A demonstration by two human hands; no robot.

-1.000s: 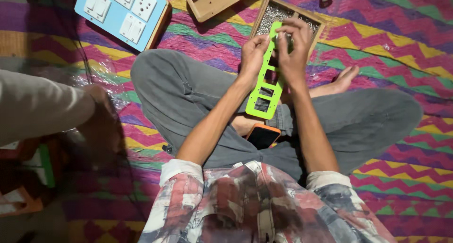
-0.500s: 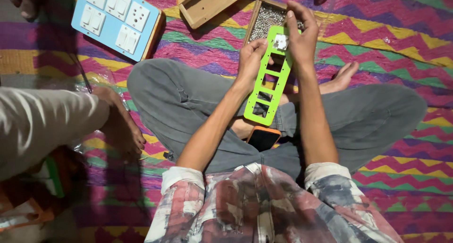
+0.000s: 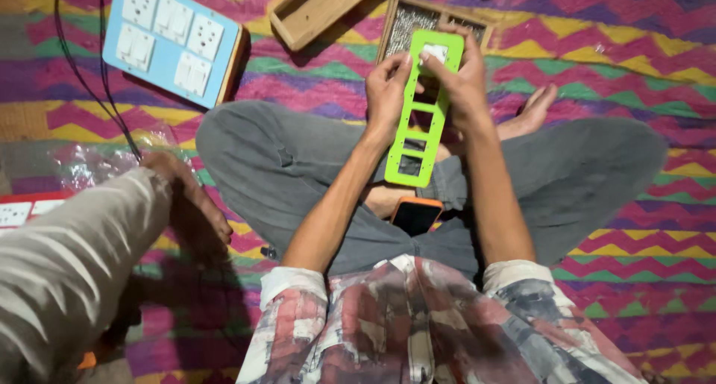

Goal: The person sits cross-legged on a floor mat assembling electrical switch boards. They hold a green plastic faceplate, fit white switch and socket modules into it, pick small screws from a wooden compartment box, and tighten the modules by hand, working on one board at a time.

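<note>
Head view looks down on me sitting cross-legged on a zigzag-patterned mat (image 3: 641, 48). My left hand (image 3: 386, 93) is closed on the left edge of a bright green plastic frame (image 3: 422, 112), a long plate with a row of rectangular openings, held upright above my lap. My right hand (image 3: 464, 82) grips its upper right edge, with the fingers pressing a small white module (image 3: 434, 54) into the top opening. Just behind the frame lies a wooden tray of small metal parts (image 3: 406, 22). An orange-cased phone (image 3: 415, 216) rests in my lap. A blue switch panel (image 3: 170, 37) lies to the left, and another person's sleeve (image 3: 74, 272) reaches in there.
</note>
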